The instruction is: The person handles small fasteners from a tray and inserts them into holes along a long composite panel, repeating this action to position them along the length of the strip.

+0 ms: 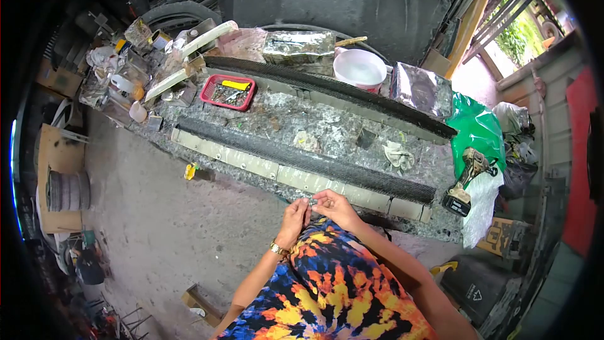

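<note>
My left hand (293,219) and my right hand (338,209) meet at the front edge of the bench, fingertips pinched together. Between them is a small greyish piece, too small to name. Just beyond my fingers lies a long strip (245,164) with a pale, screwed-on flange and black mesh along its far side. A second black mesh strip (352,96) runs roughly parallel farther back. Toward the left, a red plastic basket (207,99) holds many small metal pieces and a yellow-handled item. A cordless drill (467,182) rests at the bench's right end.
A white bucket (360,69) and foil-wrapped blocks (421,90) stand at the back. Green plastic (476,129) covers the right end. Bottles and clutter (129,82) crowd the left end. A crumpled cloth (399,155) lies mid-bench. A black bin (481,286) stands at lower right.
</note>
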`<state>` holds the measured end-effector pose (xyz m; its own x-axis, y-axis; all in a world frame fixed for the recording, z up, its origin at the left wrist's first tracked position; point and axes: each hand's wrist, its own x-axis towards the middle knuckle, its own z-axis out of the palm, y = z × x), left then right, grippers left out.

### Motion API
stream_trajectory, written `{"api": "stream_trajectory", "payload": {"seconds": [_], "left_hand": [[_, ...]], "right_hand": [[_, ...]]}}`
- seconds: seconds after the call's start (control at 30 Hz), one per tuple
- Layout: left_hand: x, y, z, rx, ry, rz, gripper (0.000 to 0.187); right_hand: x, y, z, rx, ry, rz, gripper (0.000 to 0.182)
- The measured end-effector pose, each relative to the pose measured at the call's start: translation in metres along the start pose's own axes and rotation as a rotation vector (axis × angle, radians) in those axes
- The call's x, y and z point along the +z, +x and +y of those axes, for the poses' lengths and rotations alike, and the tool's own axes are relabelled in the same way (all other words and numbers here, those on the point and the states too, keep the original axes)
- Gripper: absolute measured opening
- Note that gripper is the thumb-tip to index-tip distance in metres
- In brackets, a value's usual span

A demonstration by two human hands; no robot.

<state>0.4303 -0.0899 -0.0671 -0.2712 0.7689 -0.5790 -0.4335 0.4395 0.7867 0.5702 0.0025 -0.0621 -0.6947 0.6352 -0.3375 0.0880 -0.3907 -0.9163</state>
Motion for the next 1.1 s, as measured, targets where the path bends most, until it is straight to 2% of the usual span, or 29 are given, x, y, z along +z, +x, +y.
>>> {"api": "stream_trajectory", "payload": {"seconds": [0.2, 0.27, 0.3, 0.4, 0.47, 0.63, 0.7, 0.93, 1.1], "left_hand": [[-0.009, -0.001, -0.002, 0.001, -0.094, -0.056, 0.027], [-0.013, -0.002, -0.001, -0.063, -0.159, -0.096, 0.021], [-0.016, -0.001, -0.002, -0.061, -0.166, -0.092, 0.021], [-0.025, 0.004, -0.008, -0.103, -0.185, -0.093, 0.015], [-0.034, 0.017, -0.022, -0.199, -0.275, 0.018, 0.012], [-0.043, 0.061, -0.062, -0.216, -0.385, 0.074, 0.012], [-0.039, 0.070, -0.068, -0.186, -0.527, 0.079, 0.009], [-0.037, 0.084, -0.083, -0.131, -0.768, -0.046, 0.004], [-0.038, 0.094, -0.087, -0.117, -0.772, -0.151, 0.008]], "right_hand": [[0.008, 0.004, -0.005, 0.031, -0.047, -0.039, 0.021], [0.006, 0.005, -0.007, -0.007, -0.286, 0.002, 0.020], [0.006, 0.005, -0.006, -0.005, -0.291, -0.004, 0.020], [0.003, 0.006, -0.002, 0.020, -0.253, 0.057, 0.019], [-0.004, 0.007, 0.003, 0.012, -0.143, 0.098, 0.016], [-0.017, 0.007, -0.003, 0.065, -0.013, 0.130, 0.015], [-0.021, 0.004, -0.011, 0.062, 0.033, 0.140, 0.015], [-0.034, -0.009, -0.024, 0.093, 0.048, 0.226, 0.016], [-0.032, -0.009, -0.018, 0.095, 0.008, 0.202, 0.016]]}}
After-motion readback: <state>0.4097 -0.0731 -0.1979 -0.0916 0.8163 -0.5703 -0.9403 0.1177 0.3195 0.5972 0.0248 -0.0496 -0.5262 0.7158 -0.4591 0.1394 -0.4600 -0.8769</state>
